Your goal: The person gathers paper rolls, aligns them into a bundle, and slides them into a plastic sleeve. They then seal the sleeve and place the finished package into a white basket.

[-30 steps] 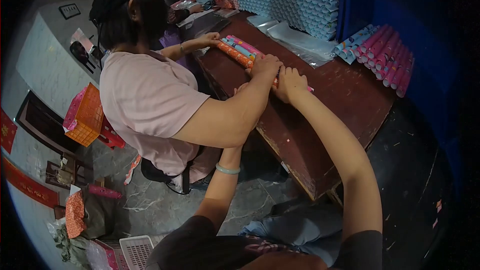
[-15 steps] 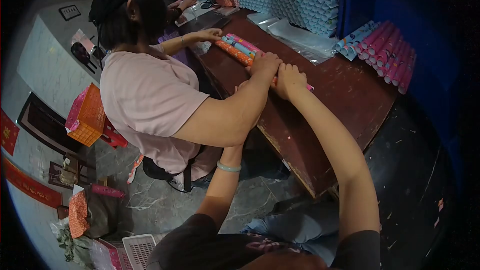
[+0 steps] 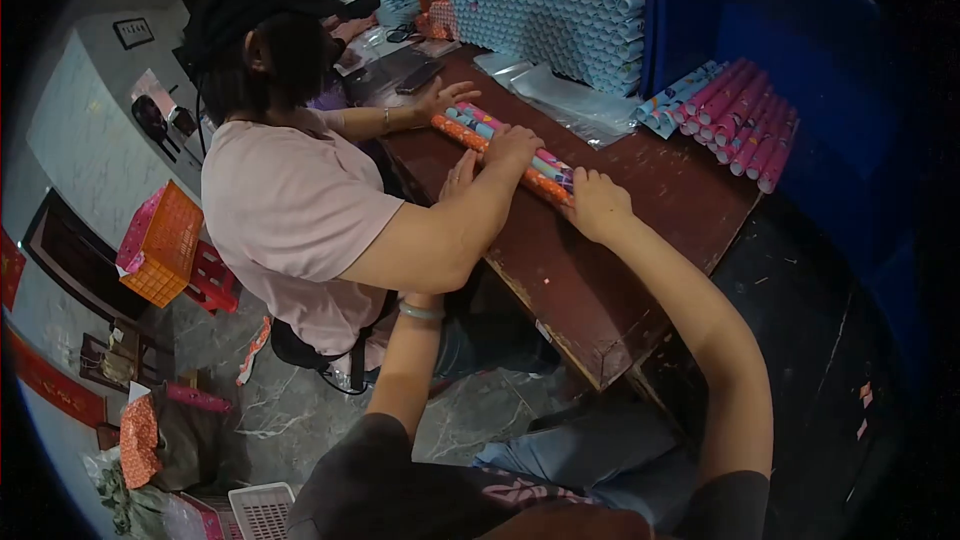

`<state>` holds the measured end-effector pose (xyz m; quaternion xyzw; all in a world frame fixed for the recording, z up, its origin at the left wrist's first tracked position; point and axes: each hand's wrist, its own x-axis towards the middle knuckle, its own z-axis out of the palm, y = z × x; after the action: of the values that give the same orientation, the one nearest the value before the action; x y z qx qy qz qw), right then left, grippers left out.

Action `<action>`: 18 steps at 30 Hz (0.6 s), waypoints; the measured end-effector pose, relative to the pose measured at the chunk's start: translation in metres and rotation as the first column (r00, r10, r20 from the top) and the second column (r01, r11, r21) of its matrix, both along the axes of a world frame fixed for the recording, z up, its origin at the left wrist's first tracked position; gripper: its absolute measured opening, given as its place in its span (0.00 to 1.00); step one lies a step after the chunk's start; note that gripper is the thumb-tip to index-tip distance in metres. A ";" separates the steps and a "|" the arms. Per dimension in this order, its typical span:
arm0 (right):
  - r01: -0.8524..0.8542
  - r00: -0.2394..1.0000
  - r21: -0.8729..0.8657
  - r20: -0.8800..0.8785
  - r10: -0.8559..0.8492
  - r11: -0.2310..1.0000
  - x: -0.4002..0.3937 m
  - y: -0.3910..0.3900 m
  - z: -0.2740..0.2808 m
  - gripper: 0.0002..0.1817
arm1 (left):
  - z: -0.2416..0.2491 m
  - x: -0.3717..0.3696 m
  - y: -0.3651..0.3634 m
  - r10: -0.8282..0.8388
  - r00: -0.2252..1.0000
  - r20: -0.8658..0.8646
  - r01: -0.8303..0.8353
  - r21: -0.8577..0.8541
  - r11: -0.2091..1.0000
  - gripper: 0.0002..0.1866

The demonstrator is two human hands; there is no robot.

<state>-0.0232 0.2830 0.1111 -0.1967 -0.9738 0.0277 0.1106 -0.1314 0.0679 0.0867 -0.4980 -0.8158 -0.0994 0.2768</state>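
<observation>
A small bundle of long patterned paper tubes (image 3: 543, 180), in orange, blue and pink, lies on the brown table. My right hand (image 3: 600, 208) is closed around the near end of the bundle. Partly hidden behind the co-worker's forearm, my left hand (image 3: 459, 178) rests with outstretched fingers against the orange tube's side; a pale bangle (image 3: 421, 311) circles that wrist. The co-worker's right hand (image 3: 515, 147) presses on the middle of the tubes. At the far end, the co-worker's other hand (image 3: 446, 100) is spread beside the tube openings.
Clear plastic bags (image 3: 560, 100) lie across the table (image 3: 640, 270). Behind them rises a tall stack of tubes (image 3: 545, 25). Pink tubes (image 3: 745, 120) are piled at the right, beside a blue partition (image 3: 800, 50). The co-worker in a pink shirt (image 3: 300, 200) sits close at left.
The tubes now show more fully along their length. My right hand has shifted to their near end, and my left hand has come further into view. The co-worker's far hand has opened off the tubes.
</observation>
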 end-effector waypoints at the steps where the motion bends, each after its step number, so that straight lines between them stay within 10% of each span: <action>1: -0.003 1.000 0.018 -0.002 0.003 1.000 0.012 0.003 0.001 0.30 | 0.004 -0.002 0.003 -0.010 1.000 0.014 0.010 0.004 1.000 0.33; 16: -0.034 0.999 0.044 -0.014 0.035 0.998 0.191 0.023 0.014 0.33 | 0.005 0.034 0.034 -0.193 0.953 0.235 0.206 -0.032 0.978 0.33; 18: -0.023 1.000 0.038 -0.004 0.023 0.999 0.215 0.019 0.018 0.33 | -0.013 0.060 0.041 -0.179 0.868 0.463 0.244 -0.084 0.966 0.38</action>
<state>0.1919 0.3021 0.1291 -0.1833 -0.9761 0.0108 0.1160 -0.0712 0.1091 0.0740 -0.5659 -0.8028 -0.1849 0.0316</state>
